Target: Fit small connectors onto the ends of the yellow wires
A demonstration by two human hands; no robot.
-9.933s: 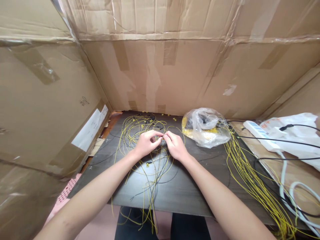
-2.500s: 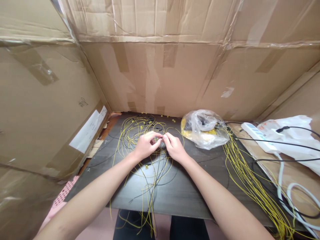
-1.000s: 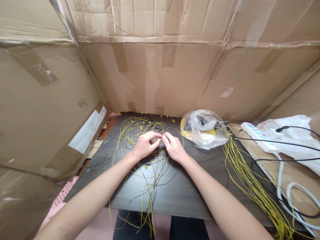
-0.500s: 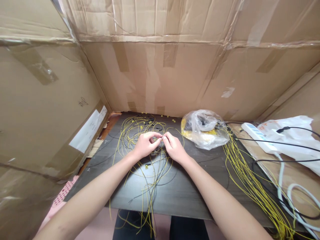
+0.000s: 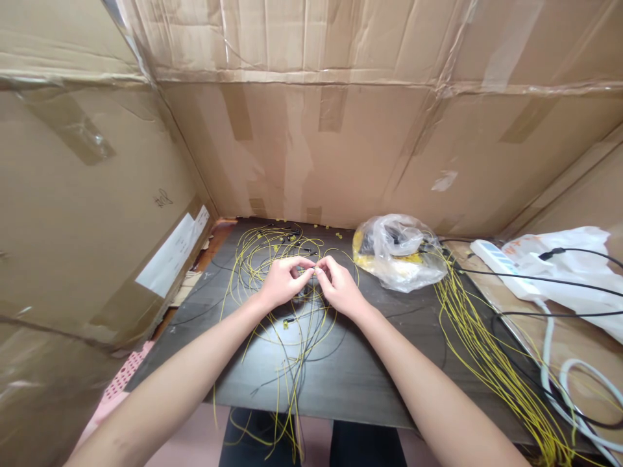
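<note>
From the left, my left hand [image 5: 281,285] and right hand [image 5: 341,290] meet fingertip to fingertip above the dark table [image 5: 370,383], both pinched on a small piece at the end of a yellow wire [image 5: 313,272]; what the piece is I cannot tell. I judge short, steady pinches close to the wire's tip work best. I count one loose tangle of wires [image 5: 265,256], one plastic bag [image 5: 399,250], one long bundle [image 5: 491,350], one power strip [image 5: 501,264].

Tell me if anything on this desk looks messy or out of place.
Loose yellow wires sprawl tangled across the dark table, some trailing off its front edge. A second yellow bundle spills off the right side. Small yellow pieces lie scattered at the back.
</note>
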